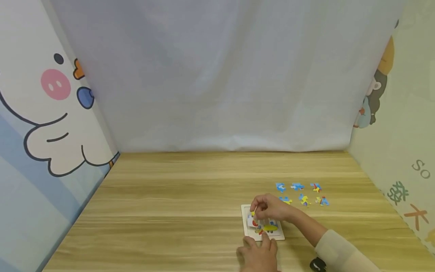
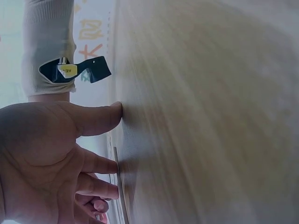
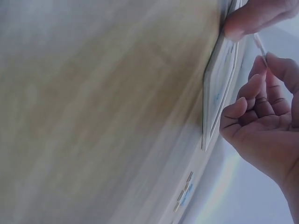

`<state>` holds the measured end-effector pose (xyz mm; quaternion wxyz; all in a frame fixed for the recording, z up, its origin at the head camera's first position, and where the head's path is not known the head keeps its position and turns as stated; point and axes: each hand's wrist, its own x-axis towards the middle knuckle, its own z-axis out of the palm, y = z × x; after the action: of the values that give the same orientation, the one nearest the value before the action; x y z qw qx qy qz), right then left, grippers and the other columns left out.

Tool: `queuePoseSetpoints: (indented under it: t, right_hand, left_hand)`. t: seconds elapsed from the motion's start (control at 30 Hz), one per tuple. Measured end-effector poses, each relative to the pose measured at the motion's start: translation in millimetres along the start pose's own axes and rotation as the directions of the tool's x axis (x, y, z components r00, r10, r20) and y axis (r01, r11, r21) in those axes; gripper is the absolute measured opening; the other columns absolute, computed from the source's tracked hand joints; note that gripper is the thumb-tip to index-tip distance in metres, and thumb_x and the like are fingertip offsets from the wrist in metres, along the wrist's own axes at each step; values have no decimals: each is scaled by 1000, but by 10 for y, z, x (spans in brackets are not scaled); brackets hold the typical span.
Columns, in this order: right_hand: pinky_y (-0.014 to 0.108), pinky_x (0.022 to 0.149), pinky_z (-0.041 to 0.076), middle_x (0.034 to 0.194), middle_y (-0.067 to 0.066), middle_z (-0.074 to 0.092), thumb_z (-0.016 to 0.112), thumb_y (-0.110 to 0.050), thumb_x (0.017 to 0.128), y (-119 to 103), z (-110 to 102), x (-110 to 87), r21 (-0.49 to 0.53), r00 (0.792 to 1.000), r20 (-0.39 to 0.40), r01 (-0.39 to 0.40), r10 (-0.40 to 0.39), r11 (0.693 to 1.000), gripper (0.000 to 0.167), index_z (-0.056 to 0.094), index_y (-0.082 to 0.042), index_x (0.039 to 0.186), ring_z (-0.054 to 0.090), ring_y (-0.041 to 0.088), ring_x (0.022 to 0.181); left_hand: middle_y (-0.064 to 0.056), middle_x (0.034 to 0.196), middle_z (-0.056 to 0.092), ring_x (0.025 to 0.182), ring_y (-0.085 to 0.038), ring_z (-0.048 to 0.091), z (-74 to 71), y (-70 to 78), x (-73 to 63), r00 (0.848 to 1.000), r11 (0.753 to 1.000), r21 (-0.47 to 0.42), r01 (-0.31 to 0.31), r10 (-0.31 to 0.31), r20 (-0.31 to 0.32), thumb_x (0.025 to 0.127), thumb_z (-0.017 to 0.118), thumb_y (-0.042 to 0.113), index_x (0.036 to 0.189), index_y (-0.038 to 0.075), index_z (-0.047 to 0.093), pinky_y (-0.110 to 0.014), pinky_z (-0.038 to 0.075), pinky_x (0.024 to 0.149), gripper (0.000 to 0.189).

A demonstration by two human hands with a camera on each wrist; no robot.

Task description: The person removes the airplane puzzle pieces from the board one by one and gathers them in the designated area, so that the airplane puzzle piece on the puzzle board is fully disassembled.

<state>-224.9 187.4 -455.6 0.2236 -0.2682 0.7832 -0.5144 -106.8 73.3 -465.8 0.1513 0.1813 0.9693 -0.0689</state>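
A small puzzle tray (image 1: 243, 221) with a pale rim lies on the wooden table, partly covered by both hands. My right hand (image 1: 273, 207) pinches a puzzle piece (image 1: 252, 220), white with red and yellow, between thumb and forefinger above the tray's left part. The right wrist view shows this piece (image 3: 259, 44) edge-on and tilted. In the tray lies a picture part with a yellow-green shape (image 1: 270, 228). My left hand (image 1: 259, 257) rests at the near rim, fingers extended onto the tray; its thumb (image 2: 100, 120) touches the table.
Several loose puzzle pieces (image 1: 297, 186), mostly blue with yellow and red, lie in two rows beyond the tray to the right. A small black object (image 1: 318, 264) is by the right sleeve. A pale curtain (image 1: 217, 94) hangs behind the table (image 1: 153, 211).
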Motion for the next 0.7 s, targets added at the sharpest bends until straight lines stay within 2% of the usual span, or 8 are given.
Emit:
queuePoseSetpoints:
  t: [0.2, 0.4, 0.47, 0.6, 0.7]
  right_hand:
    - [24, 61, 46, 74, 7, 61, 65, 0, 83, 14, -61, -115, -66, 999, -33, -17, 14, 998, 13, 59, 2, 94, 56, 15, 66]
    - [25, 64, 47, 77, 5, 60, 62, 2, 84, -20, -179, -286, -129, 993, -119, -16, 0, 991, 10, 60, 1, 93, 58, 17, 70]
    - [26, 64, 47, 80, 6, 61, 62, 2, 84, -17, -218, -342, -141, 990, -138, -11, -8, 990, 9, 60, 1, 93, 59, 18, 72]
    - [27, 68, 49, 86, 8, 61, 63, -1, 85, 15, -279, -452, -136, 988, -151, -2, -18, 991, 11, 60, 2, 95, 59, 18, 76]
    - [28, 70, 50, 88, 10, 60, 63, -3, 86, 30, -315, -531, -111, 988, -153, -16, -1, 994, 13, 59, 3, 97, 60, 20, 78]
  left_hand:
    - [10, 142, 36, 113, -42, 44, 14, 25, 23, 1000, 1000, 14, 1, -1, -10, 76, 65, 56, 135, 38, 43, -58, 46, 72, 66]
    - [12, 140, 38, 112, -42, 45, 15, 29, 7, 998, 999, 36, 16, -14, -57, 74, 59, 66, 135, 40, 45, -58, 46, 71, 67]
    - [12, 139, 39, 111, -41, 45, 21, 32, 0, 998, 999, 42, 20, -17, -67, 76, 60, 64, 134, 41, 45, -58, 46, 71, 64]
    - [11, 140, 38, 111, -41, 45, 20, 40, -17, 998, 999, 41, 20, -18, -62, 81, 60, 56, 134, 41, 45, -57, 45, 71, 57]
    - [11, 140, 37, 112, -41, 45, 14, 30, -27, 998, 999, 34, 21, -19, -53, 79, 60, 59, 135, 41, 44, -58, 45, 72, 61]
